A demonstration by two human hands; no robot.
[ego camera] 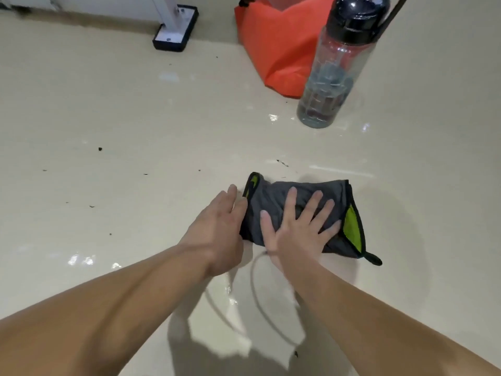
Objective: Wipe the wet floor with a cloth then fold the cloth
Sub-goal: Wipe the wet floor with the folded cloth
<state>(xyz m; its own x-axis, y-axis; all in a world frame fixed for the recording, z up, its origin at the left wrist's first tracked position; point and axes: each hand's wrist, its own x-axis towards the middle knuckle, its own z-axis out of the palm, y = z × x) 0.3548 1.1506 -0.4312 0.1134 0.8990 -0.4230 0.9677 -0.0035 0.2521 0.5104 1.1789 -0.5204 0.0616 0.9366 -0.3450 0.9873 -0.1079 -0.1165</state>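
Hands: two in view, both bare, both reaching forward over the floor (pixel 108 118).
Right hand (pixel 296 229): flat on the cloth, palm down, five fingers (pixel 291 200) spread wide apart, gripping nothing, just pressing.
Left hand (pixel 217 232): open too, fingers straight and close together, resting at the cloth's left edge, fingertips touching the fold there; it clamps nothing.
Cloth (pixel 273 202): one, dark grey with black trim, bunched into a rough folded bundle on the floor, right under the right palm and just to the right of the left hand.
Green patches: two lime flashes showing, one beyond the left fingertips at the cloth's far left corner, one just right of the right hand's little finger.
Loop (pixel 373 259): one small black tab sticking out of the cloth's near right corner, past the right hand.
Floor: cream and glossy, with shiny wet glints near the left wrist, below both wrists, and far ahead of the right hand; a few dark specks lie scattered to the left of the left hand.
Bottle (pixel 336 66): one clear bottle with a black cap, upright, well ahead of the right hand.
Bag (pixel 273 42): one orange bag, behind the bottle and touching it in view.
Foot (pixel 175 29): one white post on a dark base, far ahead of the left hand.
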